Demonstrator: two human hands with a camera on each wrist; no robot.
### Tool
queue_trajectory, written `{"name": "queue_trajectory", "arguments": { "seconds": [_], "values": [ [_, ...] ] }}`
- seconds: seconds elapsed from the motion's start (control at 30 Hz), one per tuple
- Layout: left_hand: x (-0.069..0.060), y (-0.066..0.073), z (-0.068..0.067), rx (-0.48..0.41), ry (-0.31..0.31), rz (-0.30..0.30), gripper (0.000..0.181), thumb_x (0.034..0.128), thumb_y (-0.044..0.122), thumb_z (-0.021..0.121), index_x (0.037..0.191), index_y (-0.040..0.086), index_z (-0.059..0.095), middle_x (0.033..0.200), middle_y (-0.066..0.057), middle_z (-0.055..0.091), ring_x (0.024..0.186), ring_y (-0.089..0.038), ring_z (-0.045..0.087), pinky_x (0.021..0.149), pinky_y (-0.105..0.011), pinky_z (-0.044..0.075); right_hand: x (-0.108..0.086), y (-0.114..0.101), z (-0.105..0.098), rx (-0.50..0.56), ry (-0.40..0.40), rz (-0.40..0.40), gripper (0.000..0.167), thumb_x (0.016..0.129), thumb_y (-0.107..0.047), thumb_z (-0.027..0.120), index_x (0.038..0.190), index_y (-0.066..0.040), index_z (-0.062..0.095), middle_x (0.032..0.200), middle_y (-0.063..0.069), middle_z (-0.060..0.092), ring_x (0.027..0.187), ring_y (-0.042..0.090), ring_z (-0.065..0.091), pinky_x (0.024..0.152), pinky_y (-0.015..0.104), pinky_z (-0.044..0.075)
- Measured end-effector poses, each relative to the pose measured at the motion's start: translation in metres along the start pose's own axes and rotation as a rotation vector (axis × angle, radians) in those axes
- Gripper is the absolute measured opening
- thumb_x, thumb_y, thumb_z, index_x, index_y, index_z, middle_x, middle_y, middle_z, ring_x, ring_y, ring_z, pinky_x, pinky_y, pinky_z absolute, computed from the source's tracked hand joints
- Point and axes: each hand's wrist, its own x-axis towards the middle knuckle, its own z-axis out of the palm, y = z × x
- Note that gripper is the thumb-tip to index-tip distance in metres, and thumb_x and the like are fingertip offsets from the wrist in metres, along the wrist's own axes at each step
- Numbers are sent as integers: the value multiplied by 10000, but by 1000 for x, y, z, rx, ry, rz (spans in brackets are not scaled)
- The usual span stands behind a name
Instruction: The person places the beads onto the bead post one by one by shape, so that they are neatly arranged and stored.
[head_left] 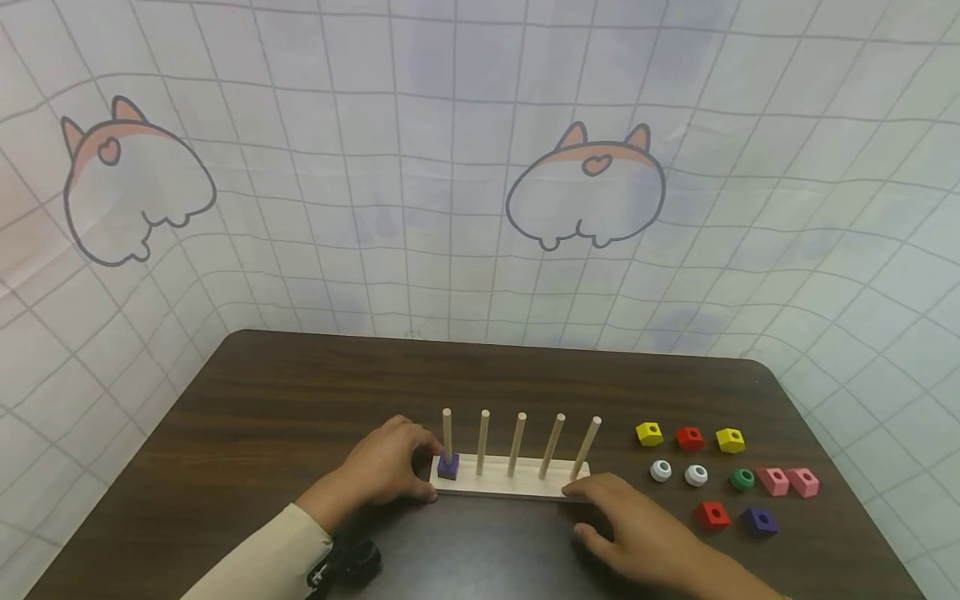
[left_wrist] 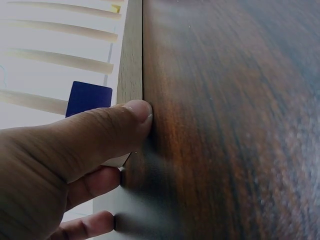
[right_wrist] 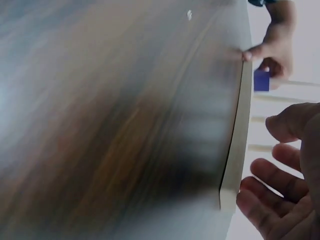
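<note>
A pale wooden peg board (head_left: 498, 485) with several upright pegs lies across the middle of the table. On its leftmost peg sits a purple block (head_left: 447, 471), down against the base. My left hand (head_left: 386, 462) grips the board's left end, its thumb along the front edge beside the purple block (left_wrist: 90, 97) in the left wrist view. At the other end, my right hand (head_left: 637, 529) has its fingers loosely extended, and the index fingertip touches the board's front right corner. The right wrist view shows nothing held between that hand's thumb and fingers.
Right of the board lie loose yellow blocks (head_left: 647, 437), red blocks (head_left: 711, 518), white beads (head_left: 696, 481), a green bead (head_left: 740, 483), pink blocks (head_left: 776, 485) and another purple block (head_left: 759, 525). A grid-patterned cloth (head_left: 450, 275) hangs behind the dark wooden table (head_left: 337, 375).
</note>
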Motion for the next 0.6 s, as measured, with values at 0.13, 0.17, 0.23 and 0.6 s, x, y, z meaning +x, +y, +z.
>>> {"name": "queue_trajectory", "arguments": {
  "seconds": [0.13, 0.17, 0.23, 0.6],
  "values": [
    [0, 0, 0, -1, -3, 2, 474, 641, 327, 975, 1052, 208, 771, 1072, 55, 708, 1115, -236, 574, 921, -459, 504, -10, 9, -6, -39, 35, -16, 426, 899, -218, 795, 1285, -169, 620, 1255, -55, 621, 1166, 160, 605, 928, 419, 536],
    [0, 0, 0, -2, -4, 1, 475, 641, 328, 975, 1052, 208, 772, 1072, 55, 707, 1116, -236, 573, 922, -459, 503, -13, 11, -8, -59, 54, -25, 431, 886, -211, 806, 1276, -169, 625, 1246, -60, 626, 1155, 159, 611, 918, 419, 540],
    [0, 0, 0, -1, -4, 0, 475, 643, 332, 975, 1054, 207, 773, 1074, 54, 707, 1120, -237, 573, 927, -460, 502, -18, 16, -12, -94, 86, -31, 438, 864, -199, 824, 1259, -169, 636, 1229, -69, 635, 1136, 157, 622, 905, 417, 545],
    [0, -1, 0, 2, 0, 1, 476, 643, 339, 975, 1056, 214, 772, 1097, 42, 711, 1141, -250, 570, 950, -469, 493, -41, 46, -34, -200, 215, -28, 454, 765, -134, 885, 1172, -163, 686, 1111, -98, 688, 1002, 131, 661, 814, 378, 556]
  ]
}}
